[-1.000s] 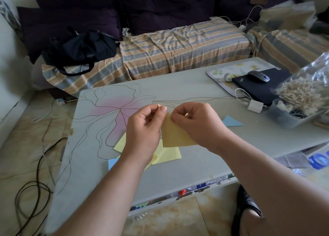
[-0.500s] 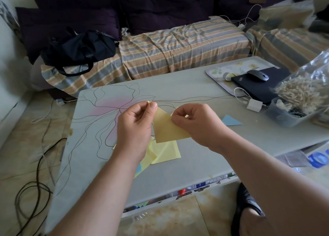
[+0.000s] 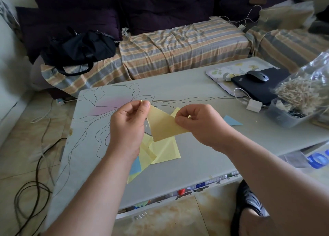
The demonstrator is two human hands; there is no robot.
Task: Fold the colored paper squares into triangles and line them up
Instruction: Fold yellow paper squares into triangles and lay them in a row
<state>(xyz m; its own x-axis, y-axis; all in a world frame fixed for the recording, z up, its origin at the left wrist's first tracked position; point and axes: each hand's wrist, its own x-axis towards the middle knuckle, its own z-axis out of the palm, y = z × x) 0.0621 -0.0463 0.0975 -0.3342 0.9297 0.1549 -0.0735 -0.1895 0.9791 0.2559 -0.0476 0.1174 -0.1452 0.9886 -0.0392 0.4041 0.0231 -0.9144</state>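
Bare grey bench at five o'clock; loose yellow paper squares below, clear plastic tub crowds three o'clock.

no legible text, labels or numbers

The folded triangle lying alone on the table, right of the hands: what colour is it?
The triangle is light blue, seen in the head view.

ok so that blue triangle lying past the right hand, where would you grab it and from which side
Probably the pointed tip of the blue triangle, nearest the table edge on the right. It lies flat with bare table around it, so come from above, pin the tip with a fingertip, then pinch once it lifts.
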